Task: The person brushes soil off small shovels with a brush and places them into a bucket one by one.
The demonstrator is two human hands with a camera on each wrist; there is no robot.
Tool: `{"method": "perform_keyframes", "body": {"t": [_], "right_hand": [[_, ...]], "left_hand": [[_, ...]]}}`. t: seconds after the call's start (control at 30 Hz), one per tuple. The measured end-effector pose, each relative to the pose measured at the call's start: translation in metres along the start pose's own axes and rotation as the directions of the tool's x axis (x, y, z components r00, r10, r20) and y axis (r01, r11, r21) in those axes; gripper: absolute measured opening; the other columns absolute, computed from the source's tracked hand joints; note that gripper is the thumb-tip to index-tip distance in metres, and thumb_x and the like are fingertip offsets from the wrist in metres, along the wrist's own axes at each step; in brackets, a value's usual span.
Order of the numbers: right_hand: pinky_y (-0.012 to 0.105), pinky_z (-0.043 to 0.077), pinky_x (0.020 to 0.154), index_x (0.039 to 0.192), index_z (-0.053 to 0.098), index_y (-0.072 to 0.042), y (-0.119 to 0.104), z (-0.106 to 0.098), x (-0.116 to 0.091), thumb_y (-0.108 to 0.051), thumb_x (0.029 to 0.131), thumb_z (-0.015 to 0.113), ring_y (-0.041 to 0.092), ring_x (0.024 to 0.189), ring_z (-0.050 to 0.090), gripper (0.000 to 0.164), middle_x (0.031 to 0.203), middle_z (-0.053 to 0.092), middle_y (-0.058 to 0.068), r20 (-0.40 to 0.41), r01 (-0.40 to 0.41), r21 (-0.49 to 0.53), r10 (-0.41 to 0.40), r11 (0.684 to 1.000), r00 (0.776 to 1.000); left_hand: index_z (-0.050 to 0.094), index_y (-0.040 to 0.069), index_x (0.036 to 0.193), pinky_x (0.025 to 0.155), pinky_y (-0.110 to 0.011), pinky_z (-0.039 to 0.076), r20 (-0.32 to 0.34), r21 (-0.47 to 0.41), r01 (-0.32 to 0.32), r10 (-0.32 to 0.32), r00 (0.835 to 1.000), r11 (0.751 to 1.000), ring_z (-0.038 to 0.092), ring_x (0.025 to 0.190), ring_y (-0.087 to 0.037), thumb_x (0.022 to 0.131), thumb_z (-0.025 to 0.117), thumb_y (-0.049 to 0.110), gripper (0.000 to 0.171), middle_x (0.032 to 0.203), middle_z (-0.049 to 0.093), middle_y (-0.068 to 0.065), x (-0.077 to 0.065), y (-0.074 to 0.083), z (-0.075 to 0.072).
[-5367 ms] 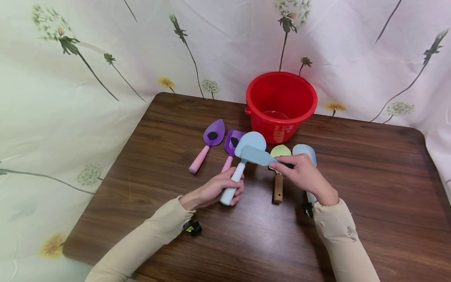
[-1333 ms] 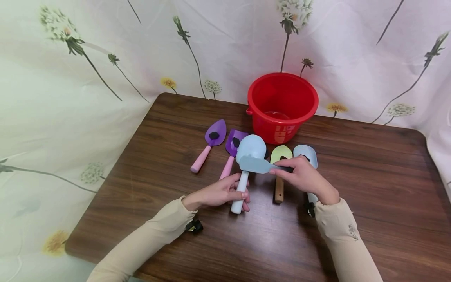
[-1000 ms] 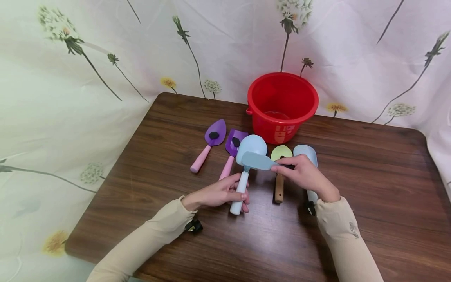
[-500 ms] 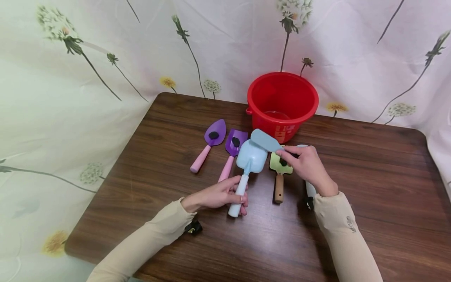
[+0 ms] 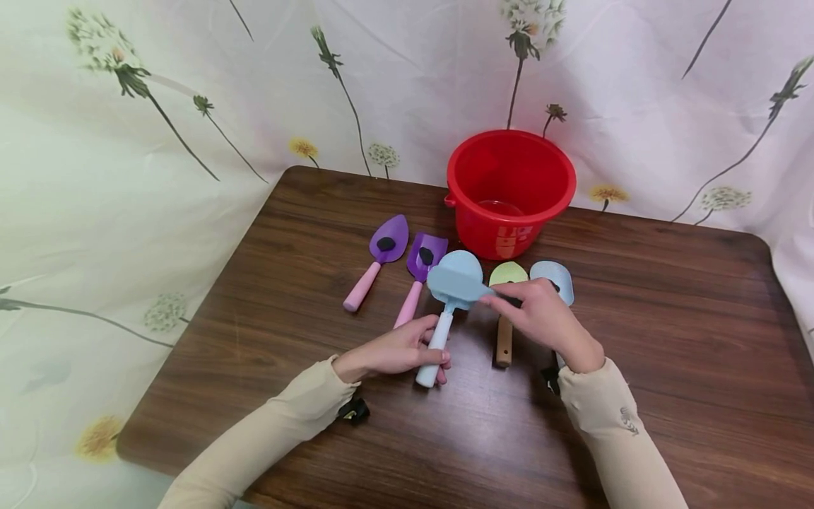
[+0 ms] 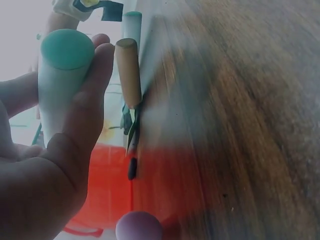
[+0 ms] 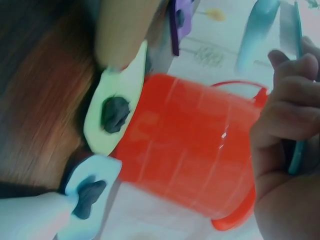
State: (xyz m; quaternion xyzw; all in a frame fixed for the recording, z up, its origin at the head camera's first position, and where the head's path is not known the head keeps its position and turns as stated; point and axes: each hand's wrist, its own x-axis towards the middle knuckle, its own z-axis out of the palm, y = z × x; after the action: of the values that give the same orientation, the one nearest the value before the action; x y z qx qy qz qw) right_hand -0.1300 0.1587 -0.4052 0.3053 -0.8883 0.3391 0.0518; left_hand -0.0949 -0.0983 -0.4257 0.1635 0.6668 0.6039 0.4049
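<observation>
Blue trowel [image 5: 461,259] juts from left grip [image 5: 403,350] clasping its handle [image 5: 441,332], beneath a spatula [image 5: 458,284] pinched in right grip [image 5: 545,314].

The bucket [image 5: 486,237] stands toward the back of the table [image 5: 687,318], cloth [image 5: 242,78] behind; nearer, two trowels [image 5: 391,232] lie left of the scoop [image 5: 440,334], two other trowels [image 5: 550,273] right; the spatula [image 5: 458,283] crosses over the scoop.

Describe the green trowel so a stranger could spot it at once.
Find the red bucket at the back of the brown table, then look in front of it, near the right hand. The green trowel lies there, partly hidden by that hand, between a purple trowel and a pale blue one. Its wooden handle sets it apart: those beside it are pink and white.
</observation>
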Motion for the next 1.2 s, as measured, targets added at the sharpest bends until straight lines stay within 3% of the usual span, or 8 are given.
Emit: {"method": "perform_keyframes", "body": {"t": [0.2, 0.33, 0.5, 0.63, 0.83, 0.93, 1.07, 1.2], "right_hand": [[0.019, 0.041, 0.052, 0.103, 0.076, -0.010, -0.011, 0.002, 0.001, -0.024, 0.083, 0.076, 0.000, 0.051, 0.041, 0.025, 0.064, 0.064, -0.005, 0.055, 0.076, -0.048, -0.074, 0.996, 0.996], [0.019, 0.038, 0.050, 0.098, 0.076, -0.013, -0.015, 0.002, 0.005, -0.028, 0.084, 0.075, 0.001, 0.049, 0.038, 0.020, 0.056, 0.052, -0.008, 0.045, 0.058, -0.134, -0.053, 0.989, 0.998], [0.020, 0.037, 0.049, 0.101, 0.076, -0.012, -0.018, 0.002, 0.007, -0.028, 0.084, 0.075, 0.004, 0.048, 0.038, 0.023, 0.054, 0.049, -0.006, 0.011, 0.016, -0.158, -0.014, 0.987, 1.000], [0.021, 0.037, 0.049, 0.104, 0.076, -0.010, -0.016, 0.002, 0.009, -0.027, 0.084, 0.075, 0.006, 0.048, 0.040, 0.026, 0.054, 0.051, -0.004, -0.030, -0.023, -0.158, 0.019, 0.987, 0.999], [0.025, 0.032, 0.046, 0.088, 0.076, -0.007, -0.005, -0.002, 0.011, -0.023, 0.085, 0.074, 0.011, 0.044, 0.038, 0.016, 0.046, 0.047, 0.000, -0.167, -0.094, -0.207, 0.059, 0.974, 0.984], [0.028, 0.038, 0.047, 0.095, 0.076, -0.001, 0.002, -0.007, 0.006, -0.019, 0.084, 0.075, 0.014, 0.044, 0.042, 0.021, 0.048, 0.053, 0.005, -0.216, -0.126, -0.207, 0.080, 0.970, 0.973], [0.035, 0.048, 0.055, 0.101, 0.074, 0.002, 0.006, -0.012, 0.000, -0.019, 0.086, 0.073, 0.020, 0.051, 0.052, 0.026, 0.057, 0.063, 0.009, -0.229, -0.200, -0.188, 0.155, 0.962, 0.961], [0.034, 0.044, 0.055, 0.086, 0.074, 0.001, 0.008, -0.012, -0.004, -0.023, 0.089, 0.069, 0.019, 0.051, 0.047, 0.025, 0.052, 0.054, 0.006, -0.223, -0.262, -0.169, 0.222, 0.950, 0.949]], "left_hand": [[0.035, -0.009, 0.126, 0.071, -0.038, 0.060, -0.017, -0.021, -0.001, 0.001, 1.000, 1.000, 0.071, 0.072, -0.020, 0.094, 0.057, 0.004, 0.041, 0.086, 0.063, -0.011, 0.001, 0.001, 0.001], [0.038, -0.009, 0.122, 0.068, -0.038, 0.060, -0.051, 0.011, -0.002, 0.003, 0.999, 1.000, 0.071, 0.071, -0.022, 0.093, 0.059, 0.005, 0.038, 0.086, 0.063, -0.019, 0.002, 0.002, 0.003], [0.040, -0.009, 0.119, 0.064, -0.036, 0.059, -0.098, 0.080, -0.014, 0.022, 0.995, 0.997, 0.071, 0.070, -0.024, 0.092, 0.059, 0.004, 0.035, 0.094, 0.062, -0.034, 0.002, 0.004, 0.004], [0.040, -0.009, 0.118, 0.062, -0.034, 0.059, -0.112, 0.096, -0.013, 0.024, 0.993, 0.995, 0.071, 0.069, -0.023, 0.092, 0.059, 0.004, 0.034, 0.092, 0.063, -0.033, 0.001, 0.005, 0.004], [0.043, -0.008, 0.117, 0.062, -0.032, 0.058, -0.089, 0.119, 0.018, -0.008, 0.996, 0.993, 0.071, 0.068, -0.020, 0.092, 0.061, 0.006, 0.033, 0.087, 0.065, -0.022, -0.004, 0.007, 0.008], [0.044, -0.007, 0.117, 0.062, -0.032, 0.059, -0.089, 0.134, 0.031, -0.019, 0.996, 0.991, 0.071, 0.068, -0.022, 0.092, 0.061, 0.006, 0.033, 0.086, 0.065, -0.019, -0.006, 0.008, 0.010], [0.044, -0.007, 0.117, 0.061, -0.031, 0.058, -0.092, 0.155, 0.036, -0.022, 0.996, 0.987, 0.072, 0.070, -0.028, 0.092, 0.061, 0.005, 0.032, 0.088, 0.065, -0.022, -0.007, 0.008, 0.009], [0.042, -0.008, 0.117, 0.061, -0.028, 0.057, -0.093, 0.179, 0.030, -0.014, 0.996, 0.983, 0.072, 0.074, -0.033, 0.093, 0.060, 0.006, 0.033, 0.095, 0.066, -0.029, -0.006, 0.008, 0.008]]}}
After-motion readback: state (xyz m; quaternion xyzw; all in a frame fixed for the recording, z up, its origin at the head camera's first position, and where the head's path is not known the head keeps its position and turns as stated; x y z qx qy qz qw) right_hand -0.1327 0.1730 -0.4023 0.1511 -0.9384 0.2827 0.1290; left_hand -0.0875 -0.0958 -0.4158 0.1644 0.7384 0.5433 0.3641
